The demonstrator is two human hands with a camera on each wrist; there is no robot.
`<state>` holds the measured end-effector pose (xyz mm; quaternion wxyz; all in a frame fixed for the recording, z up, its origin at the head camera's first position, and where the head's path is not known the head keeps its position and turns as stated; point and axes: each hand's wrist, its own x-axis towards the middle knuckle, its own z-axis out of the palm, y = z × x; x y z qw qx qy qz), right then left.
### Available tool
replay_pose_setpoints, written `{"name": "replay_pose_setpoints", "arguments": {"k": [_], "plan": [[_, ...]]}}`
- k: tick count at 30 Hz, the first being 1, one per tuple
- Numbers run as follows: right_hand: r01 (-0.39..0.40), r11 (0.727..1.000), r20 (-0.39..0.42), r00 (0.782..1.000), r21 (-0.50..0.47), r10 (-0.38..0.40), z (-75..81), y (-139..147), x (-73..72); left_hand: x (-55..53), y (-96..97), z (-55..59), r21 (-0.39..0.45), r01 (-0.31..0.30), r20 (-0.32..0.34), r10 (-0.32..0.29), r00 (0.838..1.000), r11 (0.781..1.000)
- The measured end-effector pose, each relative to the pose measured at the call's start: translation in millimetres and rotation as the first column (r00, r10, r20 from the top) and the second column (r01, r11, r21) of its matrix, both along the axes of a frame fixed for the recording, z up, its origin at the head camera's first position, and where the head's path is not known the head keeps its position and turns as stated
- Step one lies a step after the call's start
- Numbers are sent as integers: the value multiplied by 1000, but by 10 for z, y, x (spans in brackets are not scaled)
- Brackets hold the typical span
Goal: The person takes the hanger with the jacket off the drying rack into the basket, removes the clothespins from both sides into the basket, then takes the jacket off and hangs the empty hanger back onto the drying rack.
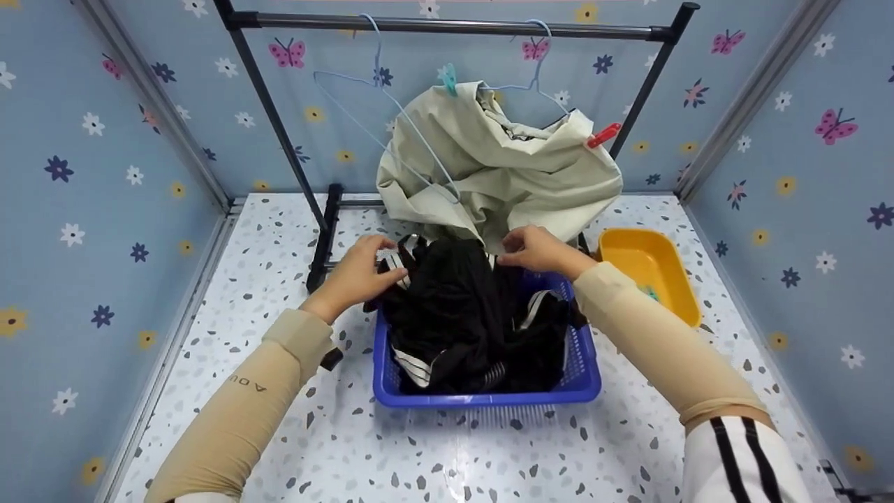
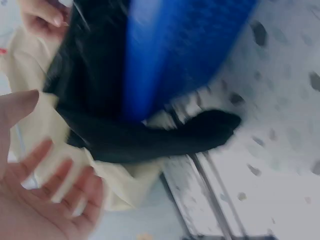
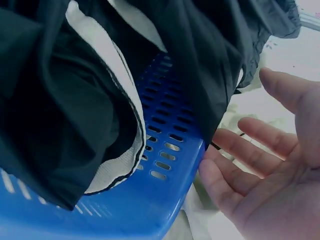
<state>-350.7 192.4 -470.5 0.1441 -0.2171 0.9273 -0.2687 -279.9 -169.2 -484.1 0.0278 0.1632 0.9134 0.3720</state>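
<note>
Black clothing [image 1: 447, 300] with white striped bands lies heaped in a blue plastic basket [image 1: 489, 400] on the floor. At the heap's far left, my left hand [image 1: 357, 271] has its fingers spread and relaxed, the thumb beside the black cloth [image 2: 100, 130] in the left wrist view. Over the far right side is my right hand [image 1: 541, 251]. In the right wrist view its loosely bent fingers [image 3: 250, 155] are right at the basket corner, next to the black cloth, and nothing is gripped. Behind both hands hangs a pale beige garment [image 1: 510, 168].
A dark metal rack rail [image 1: 447, 26] carries a bare light-blue hanger [image 1: 378, 63] and the beige garment's hanger [image 1: 536, 70]. A teal clothespin [image 1: 450, 80] and a red clothespin [image 1: 604, 135] pinch that garment. A yellow tray [image 1: 688, 293] sits right of the basket; patterned walls enclose the floor.
</note>
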Motion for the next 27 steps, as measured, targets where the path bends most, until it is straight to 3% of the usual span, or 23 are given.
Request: {"name": "replay_pose_setpoints", "arguments": {"k": [2, 6, 10, 14, 18, 20, 27], "plan": [[5, 1000, -3, 1000, 13, -5, -22, -11, -40, -39, -74, -62, -16, -41, 82, 42, 996, 999], [-4, 999, 4, 1000, 32, 4, -53, -44, -84, -80, -163, -195, -30, -74, 252, 79, 964, 997], [-23, 998, 15, 1000, 58, 22, -100, -62, -96, -85, -179, -302, 18, -94, 339, 82, 937, 995], [4, 1000, 10, 1000, 19, -4, -171, -41, -111, -93, -157, -360, 105, -132, 321, 92, 943, 986], [47, 997, -26, 998, -56, -49, -222, -16, -128, -109, -145, -368, 150, -151, 208, 118, 971, 977], [56, 995, -50, 997, -79, -60, -227, -16, -131, -113, -149, -360, 150, -170, 155, 146, 977, 974], [118, 981, -62, 990, -154, -129, -168, -58, -157, -112, -159, -264, 166, -236, 86, 225, 971, 957]]}}
